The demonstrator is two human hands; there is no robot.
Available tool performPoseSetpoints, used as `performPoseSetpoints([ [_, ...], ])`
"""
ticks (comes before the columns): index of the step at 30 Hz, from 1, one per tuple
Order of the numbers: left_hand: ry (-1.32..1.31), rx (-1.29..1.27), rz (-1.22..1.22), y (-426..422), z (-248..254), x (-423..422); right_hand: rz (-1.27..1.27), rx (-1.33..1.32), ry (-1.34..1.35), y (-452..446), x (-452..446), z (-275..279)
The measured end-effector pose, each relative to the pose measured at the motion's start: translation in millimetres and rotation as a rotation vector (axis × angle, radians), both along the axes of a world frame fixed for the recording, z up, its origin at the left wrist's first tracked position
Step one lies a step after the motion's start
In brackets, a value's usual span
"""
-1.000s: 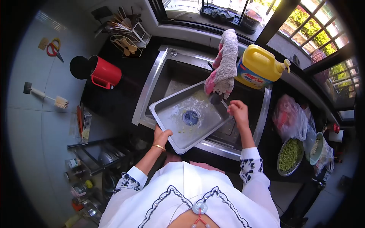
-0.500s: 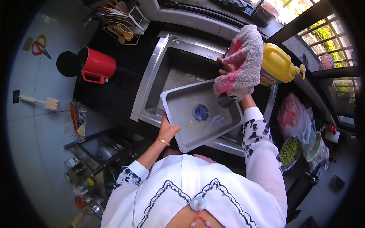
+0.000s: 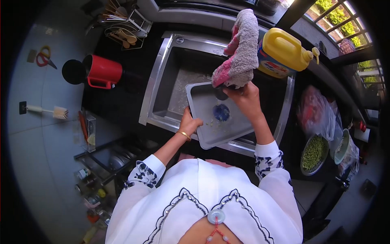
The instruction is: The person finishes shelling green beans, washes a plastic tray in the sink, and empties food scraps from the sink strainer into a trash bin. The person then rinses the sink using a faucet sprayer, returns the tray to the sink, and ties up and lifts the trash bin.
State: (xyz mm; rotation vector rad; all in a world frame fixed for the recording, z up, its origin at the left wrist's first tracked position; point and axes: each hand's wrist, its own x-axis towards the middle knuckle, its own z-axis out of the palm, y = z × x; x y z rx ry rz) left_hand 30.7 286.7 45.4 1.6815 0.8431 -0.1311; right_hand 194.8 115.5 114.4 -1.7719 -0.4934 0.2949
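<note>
My left hand (image 3: 190,124) grips the near left wall of a grey rectangular basin (image 3: 203,136), thumb over the rim. The basin is tilted over the sink (image 3: 164,81); a blue round patch (image 3: 221,112) and small pale-green bits show on its bottom. My right hand (image 3: 247,99) is above the basin's far right part, fingers closed around the dark faucet spout (image 3: 221,93). Just beyond that hand, a pink and grey towel (image 3: 243,49) is draped over the faucet and hides most of it.
A yellow jug (image 3: 282,51) stands behind the sink's right side. On the left counter is a red kettle (image 3: 105,71) with its lid up. Further right are a bowl of green beans or peas (image 3: 315,152) and plastic bags (image 3: 315,110). A utensil rack (image 3: 130,30) stands back left.
My right hand has come from behind the towel toward me, down to the spout. My left hand and the basin have shifted slightly. The view has also moved a little.
</note>
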Motion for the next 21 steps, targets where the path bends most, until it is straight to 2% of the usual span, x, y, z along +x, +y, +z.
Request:
performPoseSetpoints([
  [4,-0.014,-0.024,-0.027,-11,-1,11,-0.041,0.128,-0.024,9,-10,-1],
  [6,-0.024,-0.080,-0.030,-15,-3,18,0.012,0.386,0.285,7,-12,7],
  [10,-0.063,-0.035,0.013,-18,-3,30,0.099,0.312,0.349,-13,-2,11],
  [12,-0.061,-0.001,0.036,-16,-3,34,0.167,0.103,0.353,-26,3,23],
  [19,-0.071,0.022,0.022,-6,-2,38,0.188,0.096,0.267,-23,7,12],
  [21,-0.043,0.006,0.002,-7,1,38,0.109,0.160,0.310,-12,2,2],
])
